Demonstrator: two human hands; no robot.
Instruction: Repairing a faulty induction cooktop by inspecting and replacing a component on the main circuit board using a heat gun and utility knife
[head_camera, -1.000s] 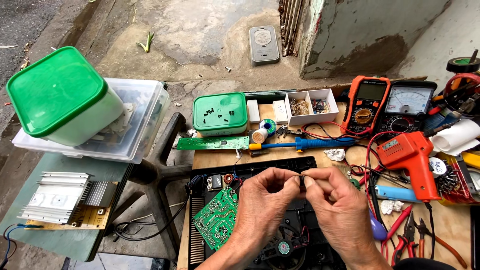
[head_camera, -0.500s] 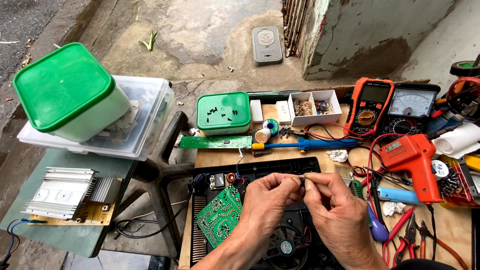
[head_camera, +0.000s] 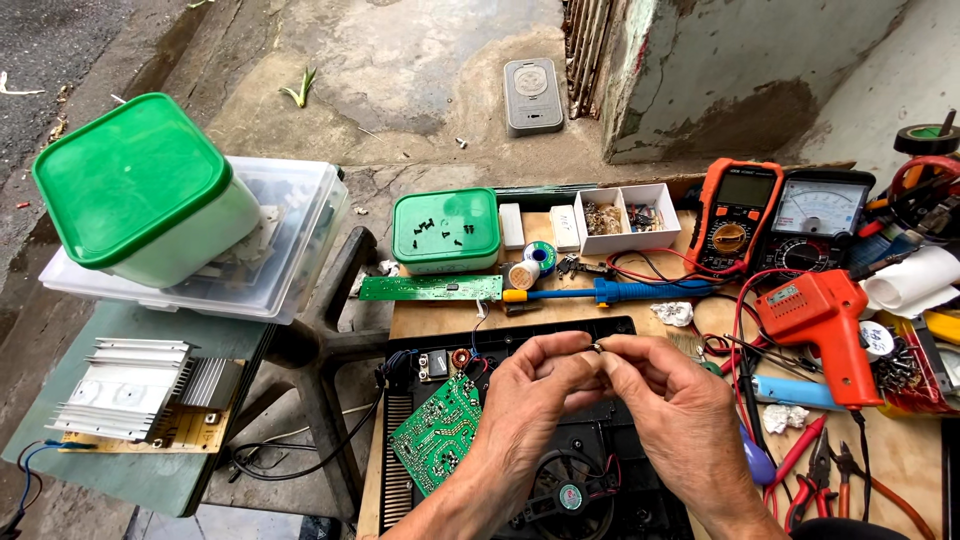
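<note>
**A:** What was nearest the camera?

**B:** Two bare hands met over the near middle of the wooden bench. The left hand and the right hand each pinched one end of a tiny dark component between thumb and fingertips, so both grips were narrow and closed on it. What kind of part it was could not be told.

**A:** What lay under the hands?

**B:** An opened black appliance sat at the near edge of the bench, with a round fan showing inside. A green circuit board leaned tilted at its left side.

**A:** And to the right?

**B:** An orange soldering gun lay just beside the right hand, with red-handled pliers nearer the front right corner.

**A:** Further back?

**B:** A blue-handled screwdriver lay across the middle of the bench, and a narrow green board strip lay at the left edge. Behind them, along the far edge, stood a small green-lidded box with dark screws on its lid, a white two-part tray of small parts, an orange multimeter and a grey dial meter.

**A:** Anything off the bench?

**B:** To the left, on a separate green table, sat a finned metal heat sink, then a clear plastic bin carrying a large green-lidded tub. A grey device lay on the concrete ground beyond.
</note>
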